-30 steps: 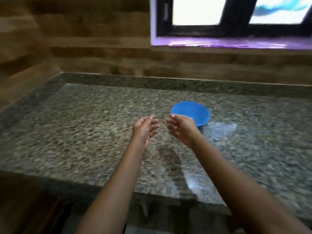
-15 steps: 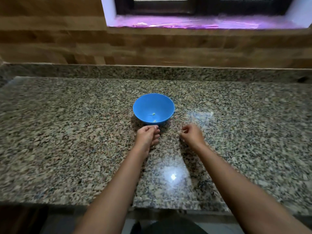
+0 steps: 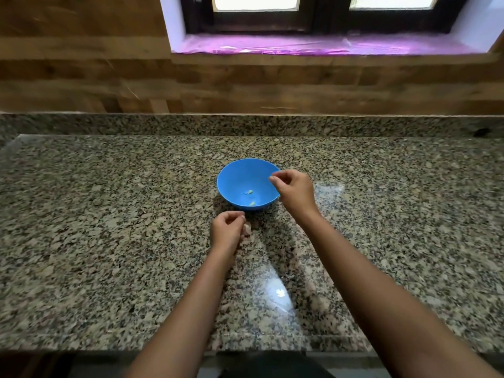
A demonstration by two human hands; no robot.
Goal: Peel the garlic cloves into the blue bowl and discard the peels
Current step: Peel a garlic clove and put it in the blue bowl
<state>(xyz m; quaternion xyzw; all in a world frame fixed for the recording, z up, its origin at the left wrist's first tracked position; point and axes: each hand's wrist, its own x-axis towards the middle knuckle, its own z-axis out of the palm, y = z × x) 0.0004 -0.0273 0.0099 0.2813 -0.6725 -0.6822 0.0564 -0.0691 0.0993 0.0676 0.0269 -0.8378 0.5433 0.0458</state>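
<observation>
Right hand (image 3: 296, 190) over blue bowl (image 3: 237, 178)

A speckled granite bench (image 3: 109, 241) fills the middle and lower part of the frame. Its surface is polished, and a bright patch of reflected light (image 3: 275, 290) lies on it in the lower centre. A low granite upstand (image 3: 136, 125) runs along its far edge. Above it, the wall (image 3: 81, 77) is covered with brown wood-look panels in horizontal bands. In the upper right there is a window (image 3: 321, 12) with a dark frame and two bright panes. Its sill (image 3: 313, 46) is covered with a shiny purple-pink sheet. White reveals stand at both sides of the window.
</observation>
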